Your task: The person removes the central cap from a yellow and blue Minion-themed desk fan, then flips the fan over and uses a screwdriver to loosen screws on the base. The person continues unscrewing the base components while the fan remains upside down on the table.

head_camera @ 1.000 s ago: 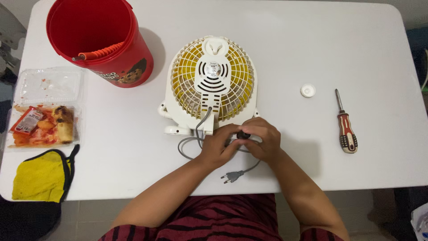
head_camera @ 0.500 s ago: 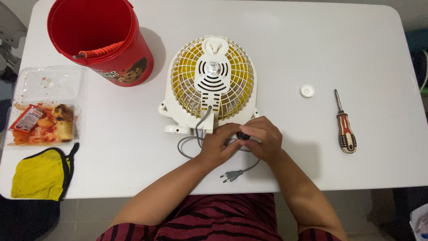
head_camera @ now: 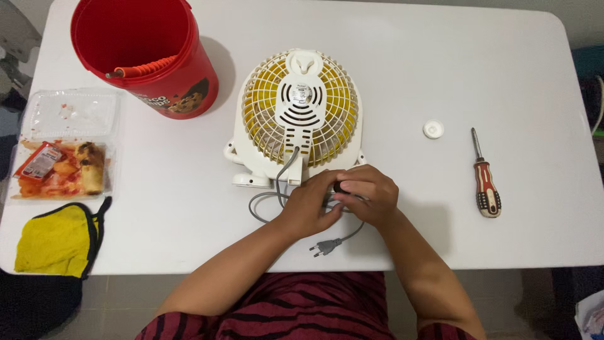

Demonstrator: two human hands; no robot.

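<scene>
A small white table fan [head_camera: 297, 119] with yellow blades lies face down on the white table [head_camera: 402, 69], its back grille up. Its grey power cord [head_camera: 261, 204] loops toward me and ends in a plug [head_camera: 326, 247] near the front edge. My left hand [head_camera: 308, 206] and my right hand [head_camera: 368, 195] meet just below the fan's base. Both are closed around a small dark part [head_camera: 340, 187] and the cord there; what exactly lies inside the fingers is hidden.
A red bucket [head_camera: 148, 56] with an orange-handled tool inside stands at the back left. A clear food box [head_camera: 63, 148] and a yellow cloth [head_camera: 53, 242] lie at the left edge. A white cap [head_camera: 433, 129] and a screwdriver [head_camera: 486, 179] lie to the right.
</scene>
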